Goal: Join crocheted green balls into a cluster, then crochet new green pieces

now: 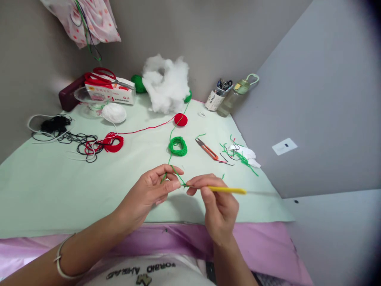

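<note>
The small green work point(185, 185) hangs in the air between the two hands, above the middle of the counter's near edge; the right hand point(220, 202) has a closed, pen-like grip on the yellow-handled hook point(228, 190), its thin shaft reaching left into the green stitches; the left hand point(150, 187) has a light grip, thumb and fingertips nearly together at the work, index finger raised with the green strand point(177, 171) drawn over it; whether the hook's tip has caught a loop is too small to tell. The step in hand looks like forming an early stitch; the next move probably calls for an even strand on the left and a small turn of the hook on the right. Beyond the hands, the green coil point(179, 153) lies in from the counter's point(89, 194) near edge; orange-handled snips point(208, 151) lie to its right; thread scraps point(245, 160) sit by the right edge; a red disc point(180, 119) and white stuffing point(166, 85) lie towards the far edge; red yarn point(115, 146) and black yarn point(56, 124) lie towards the left.
</note>
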Tool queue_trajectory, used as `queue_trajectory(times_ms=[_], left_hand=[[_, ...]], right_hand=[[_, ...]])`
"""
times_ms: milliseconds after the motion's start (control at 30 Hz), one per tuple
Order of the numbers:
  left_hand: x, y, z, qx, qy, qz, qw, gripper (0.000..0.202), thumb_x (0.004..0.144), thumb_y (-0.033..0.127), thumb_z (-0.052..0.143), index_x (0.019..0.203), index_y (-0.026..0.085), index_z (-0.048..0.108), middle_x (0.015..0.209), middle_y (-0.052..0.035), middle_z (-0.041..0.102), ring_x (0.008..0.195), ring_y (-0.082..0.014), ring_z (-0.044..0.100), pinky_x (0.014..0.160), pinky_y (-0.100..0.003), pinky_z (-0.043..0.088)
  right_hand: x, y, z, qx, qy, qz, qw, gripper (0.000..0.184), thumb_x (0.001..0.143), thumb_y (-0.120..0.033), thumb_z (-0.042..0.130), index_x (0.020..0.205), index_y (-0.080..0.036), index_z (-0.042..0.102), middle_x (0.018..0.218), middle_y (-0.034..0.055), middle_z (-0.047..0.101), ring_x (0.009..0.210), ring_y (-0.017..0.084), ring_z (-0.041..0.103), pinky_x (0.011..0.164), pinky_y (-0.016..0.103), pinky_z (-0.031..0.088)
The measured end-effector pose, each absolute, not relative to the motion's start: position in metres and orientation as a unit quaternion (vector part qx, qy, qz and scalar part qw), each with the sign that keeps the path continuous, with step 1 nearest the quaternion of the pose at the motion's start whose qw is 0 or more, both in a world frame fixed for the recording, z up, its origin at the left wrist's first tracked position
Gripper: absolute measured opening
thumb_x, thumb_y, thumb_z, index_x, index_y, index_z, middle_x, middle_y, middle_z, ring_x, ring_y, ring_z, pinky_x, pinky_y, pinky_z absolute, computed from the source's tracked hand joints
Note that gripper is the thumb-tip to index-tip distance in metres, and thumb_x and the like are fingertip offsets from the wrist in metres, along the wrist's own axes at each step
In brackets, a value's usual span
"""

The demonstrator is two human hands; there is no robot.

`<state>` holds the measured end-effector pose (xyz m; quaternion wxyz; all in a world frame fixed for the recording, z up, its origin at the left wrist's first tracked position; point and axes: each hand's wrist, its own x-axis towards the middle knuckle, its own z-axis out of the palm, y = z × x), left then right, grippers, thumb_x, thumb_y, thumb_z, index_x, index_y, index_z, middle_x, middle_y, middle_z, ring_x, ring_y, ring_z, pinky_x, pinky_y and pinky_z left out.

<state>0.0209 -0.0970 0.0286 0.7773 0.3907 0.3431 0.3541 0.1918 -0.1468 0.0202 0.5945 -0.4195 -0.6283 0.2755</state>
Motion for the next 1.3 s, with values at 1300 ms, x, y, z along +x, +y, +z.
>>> queue_trajectory(times_ms=[1300], left_hand=[[0.024, -0.101, 0.029, 0.366, 0.315, 0.337, 0.808, 0.044, 0.081, 0.035, 0.081, 0.12, 0.022, 0.067, 0.078, 0.0044, 0.052, 0.05, -0.0015, 0.028, 0.044, -0.02, 0.018]], right_hand=[[0.192, -0.161, 0.008, -0.441, -0.767, -0.016, 0.465, 0.055, 0.087, -0.003, 0.067, 0.132, -0.036, 0.066, 0.108, 0.0051, 0.072, 0.098, 0.021, 0.07, 0.078, 0.033, 0.059]])
